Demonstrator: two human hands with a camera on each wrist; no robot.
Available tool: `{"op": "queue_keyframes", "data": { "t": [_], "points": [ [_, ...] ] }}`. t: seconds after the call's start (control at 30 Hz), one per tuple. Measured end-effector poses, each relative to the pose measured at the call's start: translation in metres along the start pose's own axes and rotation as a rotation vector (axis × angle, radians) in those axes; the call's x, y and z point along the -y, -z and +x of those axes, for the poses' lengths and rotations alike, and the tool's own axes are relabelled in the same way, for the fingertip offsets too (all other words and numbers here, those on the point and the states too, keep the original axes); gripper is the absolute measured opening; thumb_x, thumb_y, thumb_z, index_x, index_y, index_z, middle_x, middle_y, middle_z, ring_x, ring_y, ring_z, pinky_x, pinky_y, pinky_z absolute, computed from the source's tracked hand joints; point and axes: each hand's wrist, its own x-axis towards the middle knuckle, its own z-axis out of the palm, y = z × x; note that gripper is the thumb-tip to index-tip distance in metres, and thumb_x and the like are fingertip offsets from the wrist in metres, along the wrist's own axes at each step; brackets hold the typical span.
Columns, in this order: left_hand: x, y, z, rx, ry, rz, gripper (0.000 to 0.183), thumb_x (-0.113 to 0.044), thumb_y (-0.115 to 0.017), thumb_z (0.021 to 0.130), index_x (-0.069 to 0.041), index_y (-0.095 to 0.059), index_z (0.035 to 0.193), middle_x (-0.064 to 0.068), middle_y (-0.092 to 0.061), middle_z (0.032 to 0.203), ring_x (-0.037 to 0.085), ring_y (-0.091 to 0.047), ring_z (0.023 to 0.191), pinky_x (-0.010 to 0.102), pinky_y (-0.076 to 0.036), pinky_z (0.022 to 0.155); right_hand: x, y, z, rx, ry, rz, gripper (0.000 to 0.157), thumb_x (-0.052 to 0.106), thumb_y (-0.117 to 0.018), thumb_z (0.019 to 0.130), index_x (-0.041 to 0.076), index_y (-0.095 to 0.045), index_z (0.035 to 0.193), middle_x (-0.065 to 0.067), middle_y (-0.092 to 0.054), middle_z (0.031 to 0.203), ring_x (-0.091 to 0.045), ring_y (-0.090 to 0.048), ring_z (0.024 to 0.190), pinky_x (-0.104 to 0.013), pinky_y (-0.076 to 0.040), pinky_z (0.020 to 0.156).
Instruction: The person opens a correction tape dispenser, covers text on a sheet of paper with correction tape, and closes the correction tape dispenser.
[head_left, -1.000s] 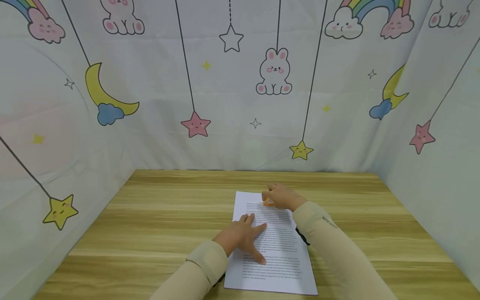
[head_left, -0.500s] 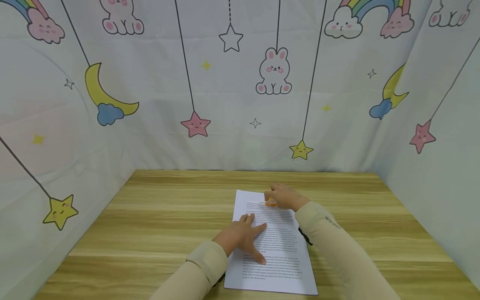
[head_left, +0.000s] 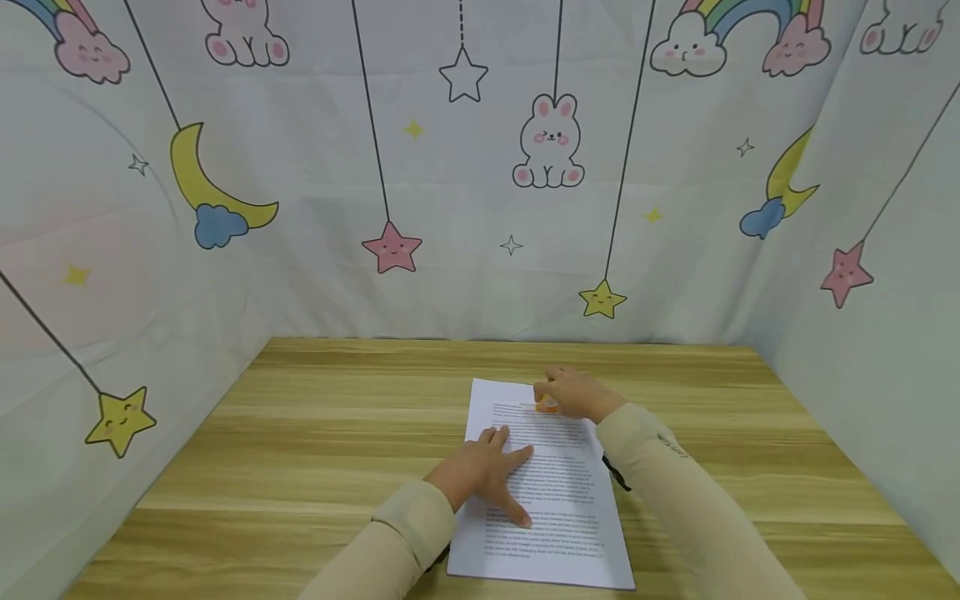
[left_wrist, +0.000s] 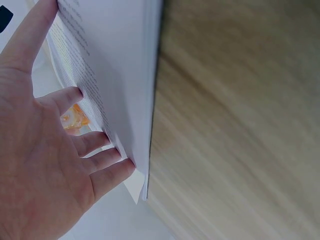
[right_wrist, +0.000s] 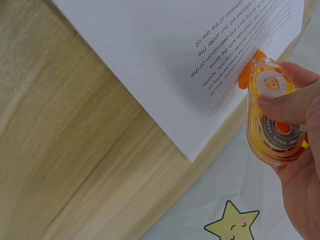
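Note:
A stack of printed paper (head_left: 551, 500) lies on the table, its text in dense black lines. My left hand (head_left: 487, 471) rests on its left half with the fingers spread; in the left wrist view the fingertips of the left hand (left_wrist: 60, 150) touch the sheet. Near the top of the page my right hand (head_left: 577, 393) grips an orange correction tape (head_left: 547, 404) between thumb and fingers. Close up in the right wrist view, the clear-cased correction tape (right_wrist: 275, 112) has its orange tip at the upper printed lines. The exact contact under the tip is hard to see.
The wooden table (head_left: 300, 450) extends around the paper on every side. Behind it hangs a white curtain (head_left: 450, 183) printed with stars, moons and rabbits, and more of the same cloth stands at both sides.
My right hand has slid a little to the right along the top of the page, carrying the correction tape. The left hand has stayed in place on the paper.

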Motion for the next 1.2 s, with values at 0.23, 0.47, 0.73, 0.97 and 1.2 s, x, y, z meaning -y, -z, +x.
{"op": "queue_keyframes", "data": {
  "t": [0.23,0.47,0.73,0.97,1.2],
  "points": [
    [0.002,0.000,0.000,-0.006,-0.004,0.009,0.102,-0.076,-0.065,0.056,-0.041,-0.024,0.143,0.008,-0.014,0.155,0.031,-0.016,0.142,0.050,-0.027,0.109,-0.003,0.000,-0.002,0.000,-0.001,0.015,0.017,0.010,-0.060,0.089,0.021,-0.062,0.102,-0.006,-0.052,0.103,-0.027,-0.053,0.101,-0.042,-0.045,0.089],
    [0.003,0.000,-0.002,-0.010,-0.009,0.001,0.102,-0.076,-0.065,0.057,-0.041,-0.024,0.144,0.008,-0.014,0.155,0.031,-0.015,0.142,0.050,-0.027,0.109,-0.007,-0.003,-0.004,-0.023,0.007,0.004,0.017,0.011,-0.061,0.087,0.021,-0.062,0.101,-0.005,-0.052,0.099,-0.023,-0.053,0.095,-0.039,-0.046,0.085],
    [0.003,0.000,-0.003,0.004,-0.010,-0.019,0.103,-0.076,-0.065,0.057,-0.041,-0.023,0.144,0.008,-0.012,0.155,0.031,-0.014,0.142,0.050,-0.026,0.109,-0.010,-0.004,-0.004,-0.037,0.036,-0.014,0.015,0.011,-0.062,0.087,0.020,-0.062,0.100,-0.005,-0.051,0.098,-0.022,-0.052,0.092,-0.039,-0.046,0.083],
    [0.003,0.000,-0.002,0.008,-0.009,-0.024,0.103,-0.076,-0.064,0.057,-0.042,-0.022,0.144,0.007,-0.011,0.156,0.030,-0.013,0.142,0.050,-0.026,0.109,-0.013,-0.004,-0.008,-0.014,0.012,-0.010,0.020,0.006,-0.059,0.088,0.022,-0.062,0.100,-0.003,-0.050,0.094,-0.021,-0.050,0.089,-0.038,-0.045,0.083],
    [0.002,-0.001,-0.001,0.004,-0.010,-0.025,0.102,-0.076,-0.065,0.057,-0.042,-0.023,0.144,0.007,-0.012,0.156,0.030,-0.014,0.142,0.051,-0.027,0.109,-0.014,-0.003,-0.014,-0.031,0.023,0.003,0.022,0.004,-0.060,0.087,0.022,-0.061,0.099,-0.003,-0.050,0.093,-0.020,-0.050,0.086,-0.038,-0.045,0.080]
  ]
}}
